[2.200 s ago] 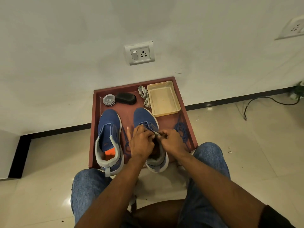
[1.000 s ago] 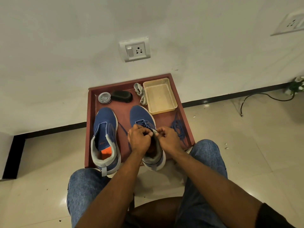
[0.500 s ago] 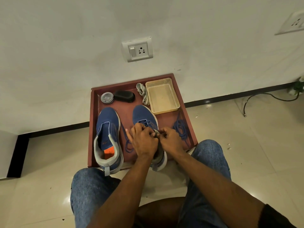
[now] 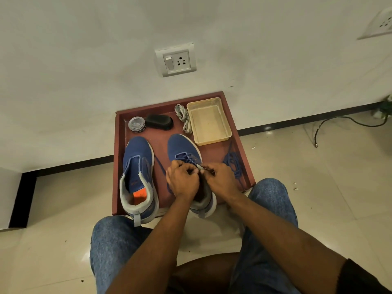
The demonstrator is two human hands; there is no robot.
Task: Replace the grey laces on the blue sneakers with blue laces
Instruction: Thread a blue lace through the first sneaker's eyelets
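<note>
Two blue sneakers stand on a red-brown tray (image 4: 239, 143). The left sneaker (image 4: 137, 166) has no lace in it. The right sneaker (image 4: 182, 149) carries a blue lace (image 4: 186, 157) through its front eyelets. My left hand (image 4: 182, 181) and my right hand (image 4: 220, 180) meet over its tongue, fingers curled, pinching the lace; what lies under the fingers is hidden. A loose blue lace (image 4: 233, 164) lies on the tray to the right. Grey laces (image 4: 183, 117) lie bundled at the tray's back.
A beige plastic tub (image 4: 210, 122) sits at the tray's back right. A round tin (image 4: 136, 124) and a black brush (image 4: 159, 122) sit at the back left. The wall with a socket (image 4: 176, 60) is just behind. A black cable (image 4: 343, 122) lies on the floor right.
My hands stay on the right sneaker's tongue. My left hand's fingers, briefly spread, are curled in again. The view has shifted slightly.
</note>
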